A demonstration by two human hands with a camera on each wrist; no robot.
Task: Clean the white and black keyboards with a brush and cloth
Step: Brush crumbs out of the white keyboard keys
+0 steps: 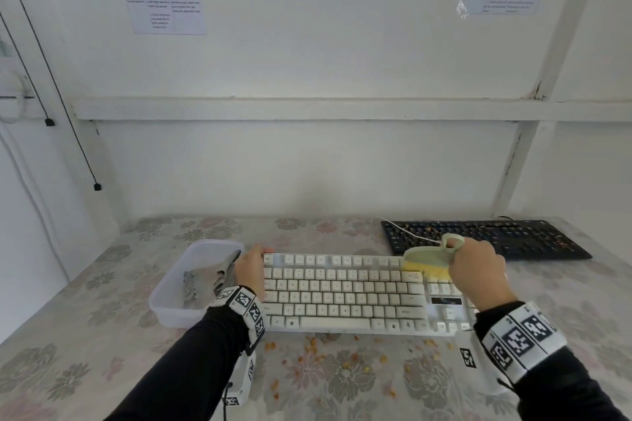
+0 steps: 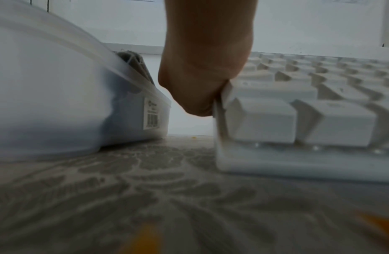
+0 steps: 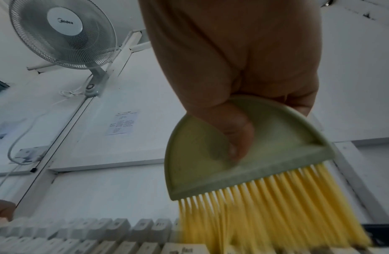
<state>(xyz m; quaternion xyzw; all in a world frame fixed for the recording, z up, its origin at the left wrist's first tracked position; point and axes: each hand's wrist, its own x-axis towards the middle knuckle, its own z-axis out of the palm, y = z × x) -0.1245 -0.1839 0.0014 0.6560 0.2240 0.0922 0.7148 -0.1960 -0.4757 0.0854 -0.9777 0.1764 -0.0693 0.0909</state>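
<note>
Two keyboards; we are brushing the white keyboard (image 1: 362,294), right hand (image 1: 478,270) gripping the brush (image 1: 427,258), left hand (image 1: 251,267) clasping its edge; next, sweep leftward

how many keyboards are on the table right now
2. The white keyboard lies in front, between both hands, under the brush. The black keyboard sits behind it to the right.
</note>
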